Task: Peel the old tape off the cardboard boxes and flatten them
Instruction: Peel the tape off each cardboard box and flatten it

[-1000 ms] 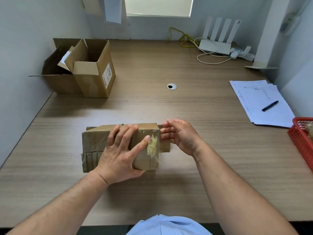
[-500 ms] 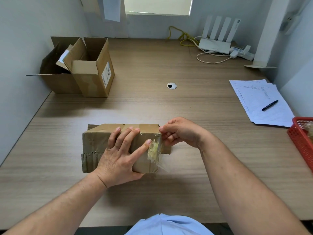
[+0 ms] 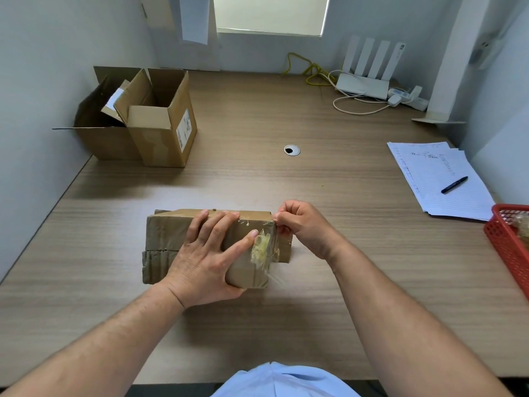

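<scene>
I have the taped box (image 3: 169,239) lying on the counter (image 3: 315,310) directly under my left hand (image 3: 211,253), whose fingers are spread flat across its top with the thumb stretched toward the right end, pressing the carton down so it cannot slide. My right hand (image 3: 303,224) sits just beyond that end, fingers curled and pinching the clear, yellowed tape (image 3: 264,247) at the upper corner. A loose, crinkled length of it stands away from the cardboard between my two hands and trails down toward the near edge, while the part near the pinch looks attached. I judge this as early in the job: one strip is partly lifted but not off, I cannot tell whether more tape runs along the underside or the end beneath my left palm, and the carton is closed and in its full shape, so none of the flattening has begun here. Well ahead of my left hand, against the wall, the two open boxes (image 3: 160,124) stand upright with flaps raised - one tucked beside the other - and they too are unflattened; whether they carry tape I cannot make out. Off past my right hand lie papers (image 3: 435,173) with a pen (image 3: 454,185), and a red basket (image 3: 509,247) at the counter's edge - a likely spot for the waste, I would guess
</scene>
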`<state>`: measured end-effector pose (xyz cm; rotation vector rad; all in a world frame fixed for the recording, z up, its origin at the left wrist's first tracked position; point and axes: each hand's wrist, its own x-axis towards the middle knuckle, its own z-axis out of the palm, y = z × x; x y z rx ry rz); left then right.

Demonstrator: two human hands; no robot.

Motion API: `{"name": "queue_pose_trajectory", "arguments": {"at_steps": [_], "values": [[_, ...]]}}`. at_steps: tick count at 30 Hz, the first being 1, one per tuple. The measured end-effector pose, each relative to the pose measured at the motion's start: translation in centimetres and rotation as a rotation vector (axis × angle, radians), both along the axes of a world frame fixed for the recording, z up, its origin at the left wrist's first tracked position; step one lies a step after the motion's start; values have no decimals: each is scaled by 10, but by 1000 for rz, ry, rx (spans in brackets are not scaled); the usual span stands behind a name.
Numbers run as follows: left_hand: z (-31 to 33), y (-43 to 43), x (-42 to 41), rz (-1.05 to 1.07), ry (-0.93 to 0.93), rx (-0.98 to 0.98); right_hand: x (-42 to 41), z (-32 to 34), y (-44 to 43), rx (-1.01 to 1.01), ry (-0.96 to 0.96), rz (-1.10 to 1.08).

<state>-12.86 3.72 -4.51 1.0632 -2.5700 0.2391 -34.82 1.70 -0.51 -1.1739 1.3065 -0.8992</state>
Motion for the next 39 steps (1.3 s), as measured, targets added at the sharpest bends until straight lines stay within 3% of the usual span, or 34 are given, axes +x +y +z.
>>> {"name": "queue_pose_trajectory", "arguments": {"at_steps": [5, 9, 20, 26, 33, 36, 39], "values": [[13, -7, -4, 68, -21, 110, 8, -1, -2, -230, 270, -115], [24, -21, -3, 212, -57, 244, 9, 2, -2, -367, 314, -217], [18, -42, -3, 228, -104, 350, -12, -5, -4, -266, 446, -335], [13, -50, -7, 271, -58, 390, 2, 0, -2, -407, 642, -139], [9, -47, -13, 318, -34, 412, 36, -7, -9, -384, 988, -57], [11, -45, -13, 339, -31, 440, 39, -7, -14, -419, 981, -54], [12, -46, -12, 346, -33, 463, 36, -8, -16, -358, 798, -109]]}}
